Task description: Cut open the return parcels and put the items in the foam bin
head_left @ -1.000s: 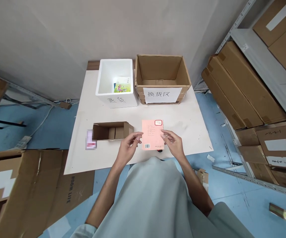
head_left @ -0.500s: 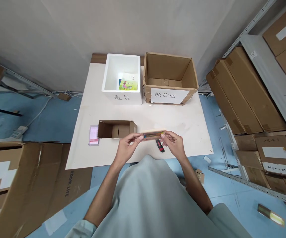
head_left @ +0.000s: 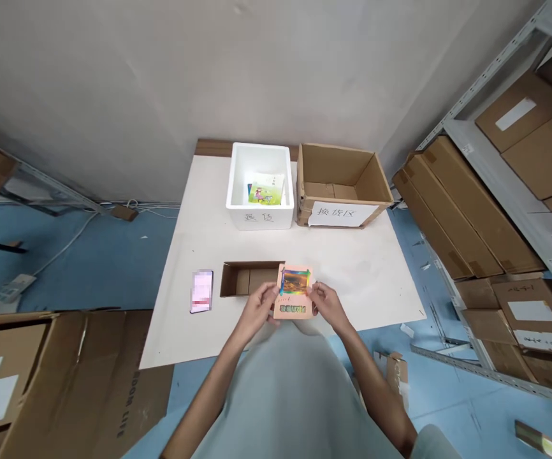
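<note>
A small salmon-pink book (head_left: 294,307) with a rainbow-framed picture on its cover is held up over the table's front edge. My left hand (head_left: 260,305) pinches its left side, while the fingers of my right hand (head_left: 327,303) close on its right side. Just behind the book stands an open small cardboard box (head_left: 236,280), its right end partly covered by the book and my left hand. A phone (head_left: 202,291) with a lit, blurred screen lies left of that box.
At the back of the white table (head_left: 185,229) stand a white foam box (head_left: 261,220) with booklets (head_left: 265,193) inside and an open cardboard carton (head_left: 343,175) with a paper label. Shelves with cartons (head_left: 467,210) line the right. A large carton (head_left: 85,376) is at lower left.
The book has tilted from nearly edge-on to showing its cover, still in both hands. The camera view has shifted, so the table sits lower. The red-and-black cutter is now out of sight.
</note>
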Demonstrator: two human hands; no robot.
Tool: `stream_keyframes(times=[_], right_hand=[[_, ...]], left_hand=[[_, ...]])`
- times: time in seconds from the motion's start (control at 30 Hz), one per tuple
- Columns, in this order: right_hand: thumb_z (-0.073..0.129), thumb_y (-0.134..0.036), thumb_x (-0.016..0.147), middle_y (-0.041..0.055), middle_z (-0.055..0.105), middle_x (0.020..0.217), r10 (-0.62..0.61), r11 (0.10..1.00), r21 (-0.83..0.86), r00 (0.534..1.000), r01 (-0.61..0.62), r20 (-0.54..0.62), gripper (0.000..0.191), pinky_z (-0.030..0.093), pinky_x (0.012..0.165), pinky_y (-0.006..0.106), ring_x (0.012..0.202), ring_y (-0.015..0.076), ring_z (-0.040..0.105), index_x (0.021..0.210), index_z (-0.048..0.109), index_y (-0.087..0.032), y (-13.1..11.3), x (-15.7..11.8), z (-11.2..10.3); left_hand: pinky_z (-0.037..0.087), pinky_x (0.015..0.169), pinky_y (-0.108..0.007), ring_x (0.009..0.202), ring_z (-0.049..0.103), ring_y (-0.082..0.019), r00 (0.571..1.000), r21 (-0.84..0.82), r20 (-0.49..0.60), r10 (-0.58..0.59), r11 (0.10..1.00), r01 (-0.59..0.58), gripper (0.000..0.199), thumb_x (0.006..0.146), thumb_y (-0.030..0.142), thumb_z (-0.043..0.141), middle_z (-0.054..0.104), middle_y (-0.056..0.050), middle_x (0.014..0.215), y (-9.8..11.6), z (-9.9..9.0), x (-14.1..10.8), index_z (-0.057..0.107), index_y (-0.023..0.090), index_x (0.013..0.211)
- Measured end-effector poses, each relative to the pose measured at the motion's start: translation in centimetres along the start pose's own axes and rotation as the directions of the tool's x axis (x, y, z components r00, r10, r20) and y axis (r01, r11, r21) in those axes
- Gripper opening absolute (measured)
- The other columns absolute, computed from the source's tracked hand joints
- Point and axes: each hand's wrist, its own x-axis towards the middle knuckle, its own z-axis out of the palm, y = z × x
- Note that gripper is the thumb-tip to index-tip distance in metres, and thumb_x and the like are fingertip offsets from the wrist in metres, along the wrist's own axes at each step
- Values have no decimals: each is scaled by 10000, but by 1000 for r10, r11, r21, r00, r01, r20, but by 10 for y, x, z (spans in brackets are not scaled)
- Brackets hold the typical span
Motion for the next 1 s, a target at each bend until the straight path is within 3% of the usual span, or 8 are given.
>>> stream_keyframes(times=[0.23,0.33,0.4,0.47,0.57,0.7,0.87,1.0], right_hand=[[839,-597,816,-5,705,828,130,989,50,981,-139,141,648,669,558,343,695,216,758,1327,703,-222,41,19,49],[843,-580,818,41,778,937,16,997,78,995,-24,102,680,720,672,424,731,228,780,1375,716,-210,9,65,68],[854,-561,826,98,811,1204,-144,983,123,989,139,40,676,716,902,479,1008,277,816,1398,727,-225,-26,101,78],[837,-549,864,125,732,1479,-289,947,139,957,290,-27,650,599,1153,510,1277,307,755,1422,731,-233,-59,131,84],[799,-518,926,131,680,1570,-360,927,79,929,366,-83,575,522,1232,518,1376,313,707,1426,742,-242,-82,154,80],[728,-411,999,124,709,1534,-309,941,-173,946,290,-97,459,610,1120,449,1300,278,753,1426,743,-245,-48,148,45],[680,-238,1002,121,733,1497,-35,821,-554,958,-134,-284,463,581,1136,370,1190,229,797,1463,710,-214,38,112,-44],[725,-200,942,193,588,1651,105,729,-584,902,-357,-419,672,436,1277,407,1488,293,616,1597,584,-151,91,84,-120]], left_hand=[[691,587,-376,937,784,-285,998,-5,18,-60,998,60,697,820,685,826,785,-112,1101,-29,-64,10,694,193,1296],[712,688,-440,997,787,-310,997,24,-45,68,997,-67,629,832,631,804,793,-134,1155,9,-91,45,711,186,1268],[707,860,-500,1026,785,-310,962,81,-145,231,972,-221,547,842,576,778,797,-132,1106,50,-104,73,739,170,1206],[638,1061,-527,1096,771,-304,868,212,-237,436,895,-392,452,824,478,783,796,-125,1078,93,-111,96,771,167,1153],[583,1142,-507,1196,748,-298,741,306,-280,610,789,-533,389,839,391,745,799,-130,1192,131,-107,109,781,187,1168],[611,1080,-481,1199,752,-297,802,274,-196,565,816,-508,352,898,438,709,809,-129,1219,109,-81,98,782,201,1148],[611,1074,-500,1163,777,-311,920,265,-82,382,899,-349,448,893,587,728,828,-132,1175,29,-41,78,784,207,1126],[624,1037,-474,1141,791,-315,952,308,15,307,904,-296,495,883,618,739,833,-145,1175,-11,-8,69,789,200,1142]])
